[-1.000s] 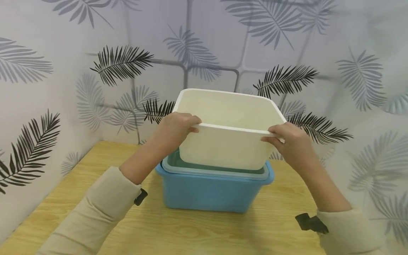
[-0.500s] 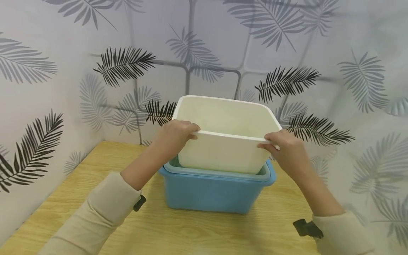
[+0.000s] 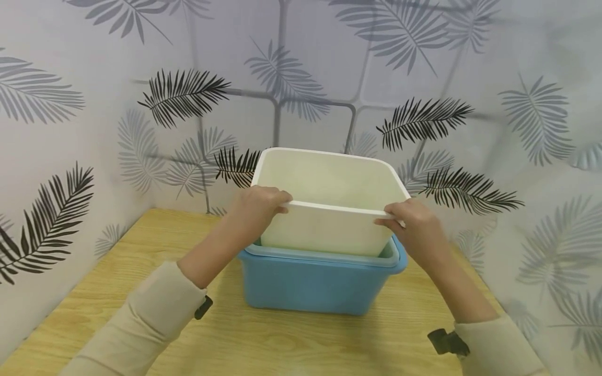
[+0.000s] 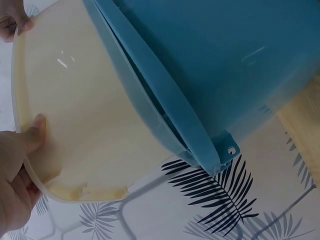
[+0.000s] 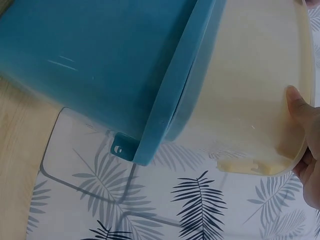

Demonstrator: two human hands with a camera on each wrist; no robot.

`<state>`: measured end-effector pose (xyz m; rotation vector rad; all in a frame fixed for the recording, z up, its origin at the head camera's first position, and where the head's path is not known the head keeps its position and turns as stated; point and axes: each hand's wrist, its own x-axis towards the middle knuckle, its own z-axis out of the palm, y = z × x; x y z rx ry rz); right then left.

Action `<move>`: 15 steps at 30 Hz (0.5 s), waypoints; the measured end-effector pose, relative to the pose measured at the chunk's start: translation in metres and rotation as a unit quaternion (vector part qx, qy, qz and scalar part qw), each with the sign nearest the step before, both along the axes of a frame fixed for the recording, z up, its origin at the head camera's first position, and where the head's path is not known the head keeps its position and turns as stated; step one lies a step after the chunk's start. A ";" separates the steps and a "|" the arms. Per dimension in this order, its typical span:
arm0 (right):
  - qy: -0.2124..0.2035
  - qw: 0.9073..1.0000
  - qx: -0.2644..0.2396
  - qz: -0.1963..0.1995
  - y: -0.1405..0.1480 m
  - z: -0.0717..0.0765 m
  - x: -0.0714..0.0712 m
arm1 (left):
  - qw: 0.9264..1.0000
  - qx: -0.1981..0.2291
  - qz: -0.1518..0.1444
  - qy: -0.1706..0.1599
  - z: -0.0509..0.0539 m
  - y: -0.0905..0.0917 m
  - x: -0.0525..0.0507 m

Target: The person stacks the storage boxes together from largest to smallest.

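Note:
A cream-white plastic bin (image 3: 329, 230) sits partly down inside a pale blue-green bin (image 3: 324, 254), which is nested in a larger blue bin (image 3: 310, 287). My left hand (image 3: 258, 209) pinches the white bin's near rim toward its left corner. Toward the right corner of that same rim, my right hand (image 3: 414, 222) pinches the edge between thumb and fingers. In the left wrist view the left hand (image 4: 17, 175) shows its thumb on the bin's outer wall. The right wrist view has the right hand (image 5: 307, 140) gripping likewise. The white bin's bottom is hidden inside the others.
The stack stands on a wood-grain table (image 3: 282, 344). Behind it and to both sides rise walls with a leaf pattern (image 3: 188, 99). A small lug with a hole (image 5: 124, 147) juts from the blue bin's rim.
Both hands have moved down with the white bin, which sits deeper inside the blue-green bin. The blue bin stays in the same place on the table.

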<state>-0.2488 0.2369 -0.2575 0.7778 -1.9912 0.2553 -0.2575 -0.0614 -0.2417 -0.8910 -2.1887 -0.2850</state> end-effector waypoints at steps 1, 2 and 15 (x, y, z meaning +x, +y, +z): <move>-0.002 1.000 -0.002 0.000 0.000 -0.002 0.000 | 1.000 0.000 -0.003 0.004 -0.001 0.000 0.000; -0.003 1.000 -0.003 0.000 0.000 -0.003 0.000 | 1.000 0.001 -0.005 0.006 -0.003 0.000 -0.001; -0.001 1.000 -0.001 -0.006 -0.001 -0.020 -0.003 | 1.000 0.000 -0.009 -0.022 -0.018 -0.001 -0.002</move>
